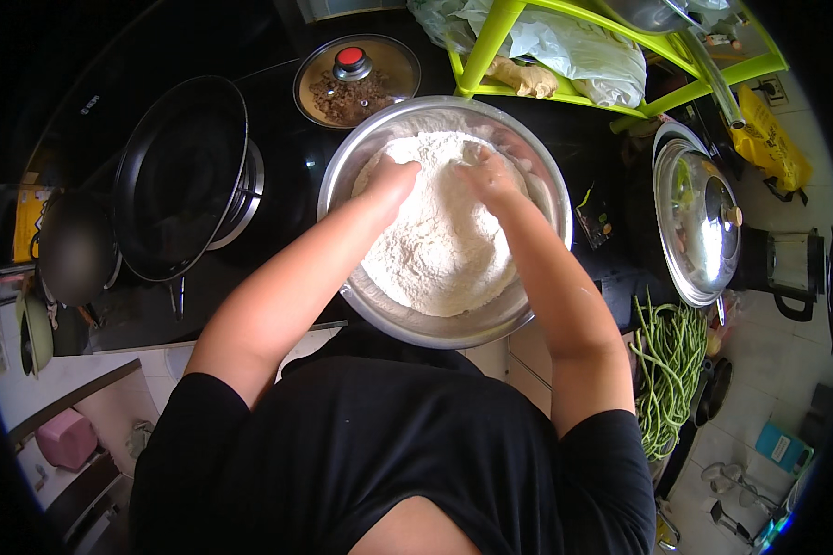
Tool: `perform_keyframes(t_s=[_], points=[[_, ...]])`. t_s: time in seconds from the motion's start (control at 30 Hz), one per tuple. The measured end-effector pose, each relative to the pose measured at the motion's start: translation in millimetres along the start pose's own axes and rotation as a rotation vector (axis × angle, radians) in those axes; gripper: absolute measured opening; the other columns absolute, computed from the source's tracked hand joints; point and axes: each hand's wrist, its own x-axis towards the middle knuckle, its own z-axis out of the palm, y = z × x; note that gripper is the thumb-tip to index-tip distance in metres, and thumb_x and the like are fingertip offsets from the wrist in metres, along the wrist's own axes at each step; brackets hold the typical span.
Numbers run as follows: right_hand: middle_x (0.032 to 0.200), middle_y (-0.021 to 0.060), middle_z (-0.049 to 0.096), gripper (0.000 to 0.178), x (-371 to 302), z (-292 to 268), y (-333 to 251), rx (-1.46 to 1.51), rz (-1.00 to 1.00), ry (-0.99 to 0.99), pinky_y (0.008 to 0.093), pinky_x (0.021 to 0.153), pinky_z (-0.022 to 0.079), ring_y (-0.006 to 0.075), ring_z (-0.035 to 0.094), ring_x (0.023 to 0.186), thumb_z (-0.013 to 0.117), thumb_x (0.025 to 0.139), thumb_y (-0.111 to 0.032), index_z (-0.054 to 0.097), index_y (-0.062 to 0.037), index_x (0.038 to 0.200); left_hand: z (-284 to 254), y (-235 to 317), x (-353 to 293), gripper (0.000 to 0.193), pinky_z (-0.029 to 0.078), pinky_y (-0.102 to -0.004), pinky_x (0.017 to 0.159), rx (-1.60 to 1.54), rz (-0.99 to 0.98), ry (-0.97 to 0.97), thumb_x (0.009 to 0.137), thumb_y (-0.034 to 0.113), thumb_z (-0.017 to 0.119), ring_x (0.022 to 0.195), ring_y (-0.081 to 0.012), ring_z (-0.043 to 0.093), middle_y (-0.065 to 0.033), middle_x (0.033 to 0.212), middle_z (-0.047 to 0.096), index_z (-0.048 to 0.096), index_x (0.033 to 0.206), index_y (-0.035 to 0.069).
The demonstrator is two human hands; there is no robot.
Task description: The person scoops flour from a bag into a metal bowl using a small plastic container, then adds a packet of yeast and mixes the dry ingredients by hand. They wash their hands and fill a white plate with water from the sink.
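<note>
A wide metal bowl (539, 310) holds a big heap of white flour (440, 264), with a hollow and loose crumbs on its surface. Both of my forearms reach over the near rim. At the far left part of the heap, my left hand (395, 182) is sunk into the flour, and its fingers are hidden. Across from it, my right hand (492, 178) has its dusted fingers curled into the flour near the far right wall. A gap of flour lies between the two hands.
A black wok (180, 176) sits on the left burner. Behind the bowl is a glass-lidded pan (356, 88) of brown food. A green rack (491, 46) holds ginger (525, 78). To the right are a steel-rimmed lid (699, 222), long green beans (666, 370) and a blender jug (791, 268).
</note>
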Motion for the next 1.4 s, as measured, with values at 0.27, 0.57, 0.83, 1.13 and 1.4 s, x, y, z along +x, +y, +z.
perform_keyframes(t_s=[0.27, 0.57, 0.83, 1.13, 1.4], points=[[0.111, 0.0184, 0.050, 0.076, -57, 11, -55, 0.482, 0.337, -0.233, 0.0359, 0.079, 0.044, 0.0249, 0.050, 0.099, 0.062, 0.071, -0.020, 0.021, 0.0054, 0.130, 5, 2, -8, 0.031, 0.047, -0.0394, 0.068, -0.436, -0.477, -0.206, 0.082, 0.017, 0.048, 0.081, -0.0255, 0.057, -0.0168, 0.094, 0.056, 0.049, 0.103, -0.006], [0.083, 0.0178, 0.059, 0.031, -70, -18, -43, -0.060, -0.057, -0.135, 0.0313, 0.064, 0.045, 0.0217, 0.057, 0.069, 0.053, 0.075, -0.023, 0.055, 0.0043, 0.088, -2, -7, -22, 0.027, 0.048, -0.0333, 0.066, -0.134, -0.128, -0.105, 0.078, 0.004, 0.043, 0.081, -0.0228, 0.057, -0.0159, 0.092, 0.056, 0.047, 0.103, -0.005], [0.105, 0.0188, 0.055, 0.044, -69, -48, -12, -0.052, 0.142, 0.050, 0.0345, 0.081, 0.041, 0.0300, 0.053, 0.098, 0.052, 0.077, -0.027, 0.048, -0.0001, 0.111, -11, 14, -70, 0.038, 0.045, -0.0358, 0.078, -0.031, -0.184, 0.014, 0.078, 0.006, 0.042, 0.095, -0.0257, 0.053, -0.0197, 0.104, 0.051, 0.040, 0.113, -0.007], [0.124, 0.0202, 0.038, 0.066, -93, 1, 10, 0.596, 0.576, -0.184, 0.0511, 0.091, 0.030, 0.0331, 0.038, 0.113, 0.058, 0.077, -0.023, 0.022, 0.0022, 0.127, -1, -33, -78, 0.043, 0.040, -0.0427, 0.087, -0.512, -0.575, -0.232, 0.087, 0.029, 0.038, 0.104, -0.0279, 0.049, -0.0168, 0.114, 0.049, 0.041, 0.119, 0.000], [0.101, 0.0212, 0.052, 0.048, -121, 9, -47, 0.742, 0.428, -0.252, 0.0349, 0.073, 0.048, 0.0265, 0.055, 0.088, 0.057, 0.076, -0.008, 0.032, 0.0088, 0.113, 7, -12, -84, 0.042, 0.043, -0.0432, 0.083, -0.555, -0.530, -0.264, 0.087, 0.032, 0.041, 0.098, -0.0265, 0.052, -0.0140, 0.109, 0.053, 0.044, 0.116, 0.002]])
